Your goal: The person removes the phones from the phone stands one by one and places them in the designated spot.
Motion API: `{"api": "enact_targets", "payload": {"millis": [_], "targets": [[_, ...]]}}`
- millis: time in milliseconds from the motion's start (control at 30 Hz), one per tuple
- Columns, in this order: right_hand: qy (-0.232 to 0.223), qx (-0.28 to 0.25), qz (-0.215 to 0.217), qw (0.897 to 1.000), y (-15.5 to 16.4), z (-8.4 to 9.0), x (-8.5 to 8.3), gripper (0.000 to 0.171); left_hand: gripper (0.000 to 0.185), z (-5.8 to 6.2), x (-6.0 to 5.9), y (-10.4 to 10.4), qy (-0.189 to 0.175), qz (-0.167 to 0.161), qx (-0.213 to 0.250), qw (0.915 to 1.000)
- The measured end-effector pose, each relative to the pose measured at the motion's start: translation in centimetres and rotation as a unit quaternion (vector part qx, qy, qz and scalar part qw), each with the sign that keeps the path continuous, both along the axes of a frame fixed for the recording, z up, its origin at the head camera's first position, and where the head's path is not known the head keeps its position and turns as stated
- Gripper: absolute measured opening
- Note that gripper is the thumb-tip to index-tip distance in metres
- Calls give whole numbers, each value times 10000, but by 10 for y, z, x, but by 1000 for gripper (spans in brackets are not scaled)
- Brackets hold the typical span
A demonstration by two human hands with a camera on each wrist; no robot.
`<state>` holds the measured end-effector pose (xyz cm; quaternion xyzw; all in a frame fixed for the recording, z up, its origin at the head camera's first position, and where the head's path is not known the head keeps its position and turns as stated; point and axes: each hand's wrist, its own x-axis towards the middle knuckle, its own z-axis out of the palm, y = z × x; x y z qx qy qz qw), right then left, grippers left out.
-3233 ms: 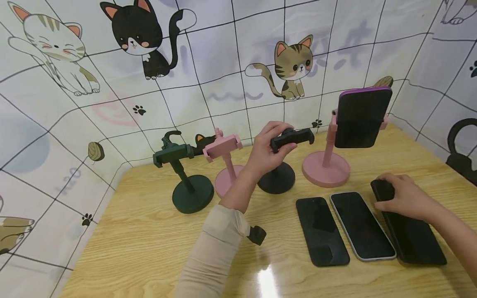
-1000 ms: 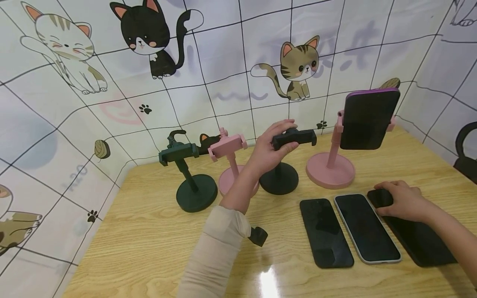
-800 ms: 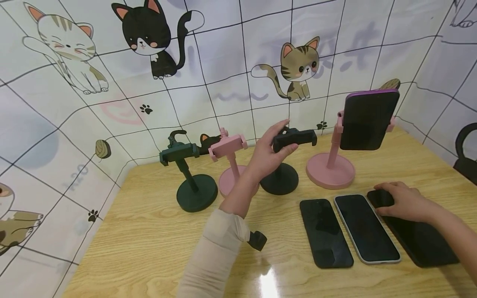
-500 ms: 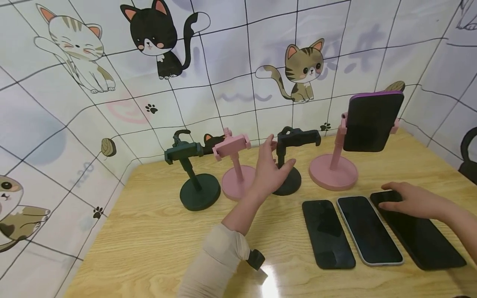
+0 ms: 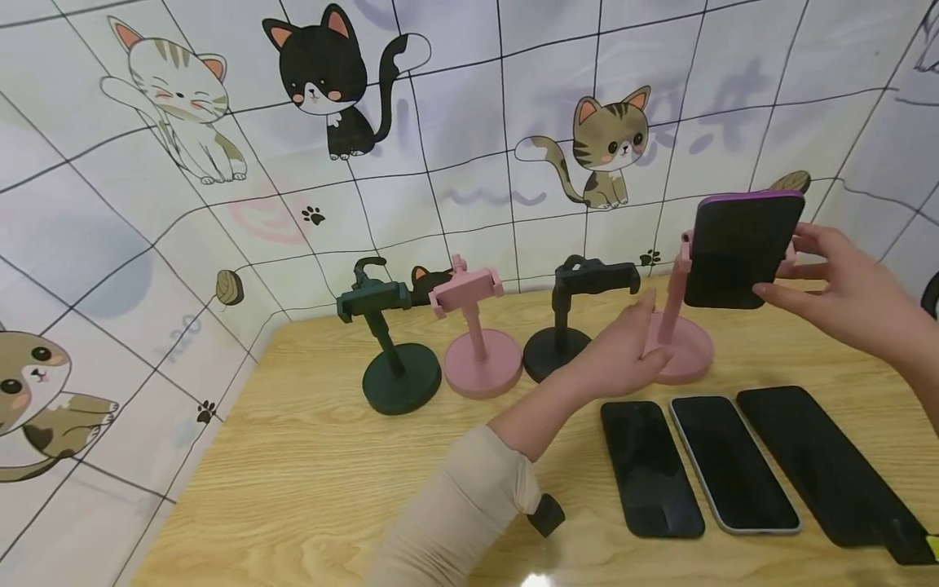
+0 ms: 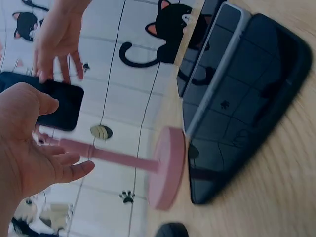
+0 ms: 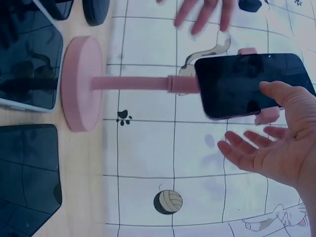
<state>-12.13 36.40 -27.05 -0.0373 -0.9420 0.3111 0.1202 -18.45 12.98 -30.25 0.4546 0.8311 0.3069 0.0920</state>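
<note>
A pink phone stand holds an upright, dark-screened phone with a purple edge in its clamp. At the phone's right side is my right hand, thumb over the screen edge and fingers spread near the clamp's arm. In the right wrist view the thumb of that hand overlaps the phone, and its fingers stay loosely apart. My left hand reaches rightward between the black phone stand and the pink one, fingers extended. It covers part of the pink base in the head view.
Three dark phones lie side by side at the front right: a black one, a white-edged one and a longer one. A green stand and a second pink stand stand along the cat-printed wall.
My left hand has let go of the black stand's clamp and moved right toward the pink stand. My right hand has left the rightmost phone on the table and risen to the mounted phone.
</note>
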Motion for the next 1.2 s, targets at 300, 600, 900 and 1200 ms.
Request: {"api": "enact_targets", "payload": {"millis": [300, 600, 900, 1200], "targets": [[449, 145, 177, 9987, -8, 3, 3, 50, 76, 20, 5, 40, 23, 582, 1066, 9926], [583, 374, 253, 9973, -7, 1, 5, 37, 51, 30, 1, 58, 442, 1129, 1120, 9863], [828, 608, 187, 9945, -5, -6, 15, 29, 38, 25, -2, 54, 454, 745, 1256, 9882], [1512, 863, -27, 9847, -7, -14, 21, 32, 37, 22, 0, 52, 1042, 766, 738, 9889]]}}
